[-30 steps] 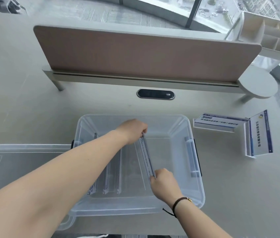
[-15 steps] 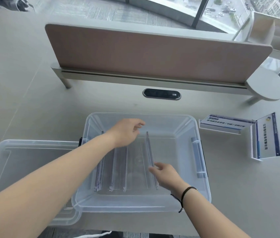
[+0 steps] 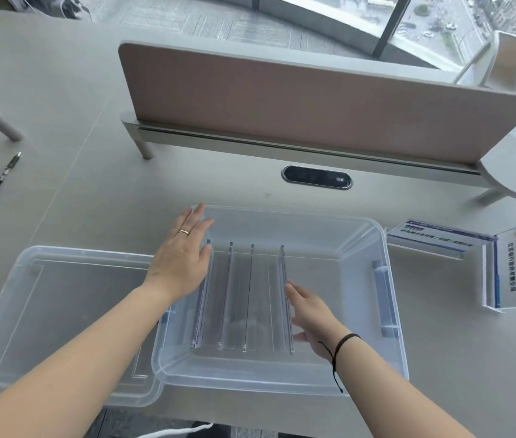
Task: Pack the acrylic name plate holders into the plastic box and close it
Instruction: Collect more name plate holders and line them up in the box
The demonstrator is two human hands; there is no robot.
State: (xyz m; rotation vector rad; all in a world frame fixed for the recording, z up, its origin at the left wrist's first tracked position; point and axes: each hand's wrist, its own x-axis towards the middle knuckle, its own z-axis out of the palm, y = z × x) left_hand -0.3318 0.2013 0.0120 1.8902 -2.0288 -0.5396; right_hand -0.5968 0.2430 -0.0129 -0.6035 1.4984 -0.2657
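Observation:
The clear plastic box [image 3: 389, 352] stands open at the middle of the desk. Several clear acrylic name plate holders [image 3: 244, 298] stand on edge side by side in its left half. My left hand [image 3: 180, 257] hovers flat over the box's left rim, fingers apart, holding nothing. My right hand [image 3: 310, 314] is inside the box just right of the rightmost holder, fingers spread and empty. Two more name plate holders with blue-and-white inserts lie on the desk to the right, one flat [image 3: 433, 241] and one upright [image 3: 512, 267]. The box's clear lid [image 3: 45, 311] lies left of the box.
A brown desk divider [image 3: 313, 99] runs across behind the box, with a dark oval cable port [image 3: 316, 178] in front of it. A black pen [image 3: 4, 173] lies at the far left. A round white side shelf [image 3: 515, 175] juts out at the right.
Both hands have let go of the rightmost holder, which now stands in the box. My left hand has moved left to the box's rim. My right hand has opened beside the holder.

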